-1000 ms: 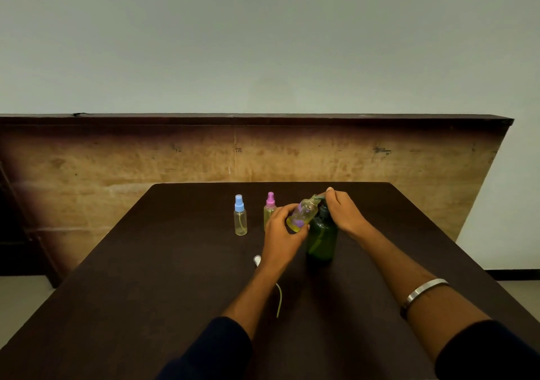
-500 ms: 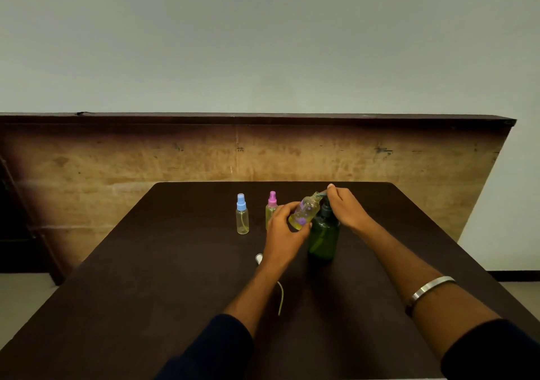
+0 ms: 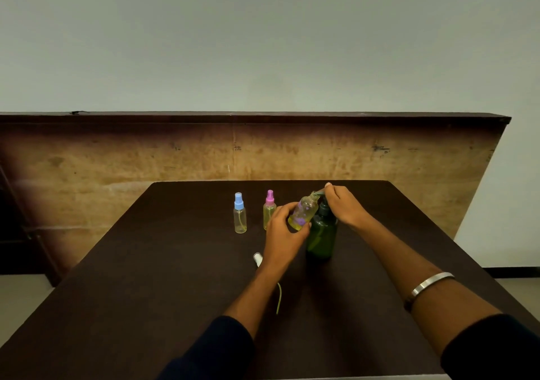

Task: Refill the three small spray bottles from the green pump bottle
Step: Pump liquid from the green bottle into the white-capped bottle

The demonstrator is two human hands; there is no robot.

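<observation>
The left hand [image 3: 285,227] grips an uncapped small spray bottle [image 3: 304,213], tilted so its mouth meets the spout of the green pump bottle [image 3: 321,238]. The right hand [image 3: 343,207] presses the pump head, fingers curled over it. Left of the hands stand a blue-capped bottle [image 3: 240,214] and a pink-capped bottle [image 3: 269,208]; a removed sprayer [image 3: 257,258] lies on the surface [image 3: 146,277], clear of the pour.

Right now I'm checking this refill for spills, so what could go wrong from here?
1. The open bottle is held tilted by the left hand at the pump spout; liquid may miss its narrow neck.
2. The right hand pressing the green pump bottle could tip it.
3. The sprayer cap beside the forearm may get knocked.
</observation>
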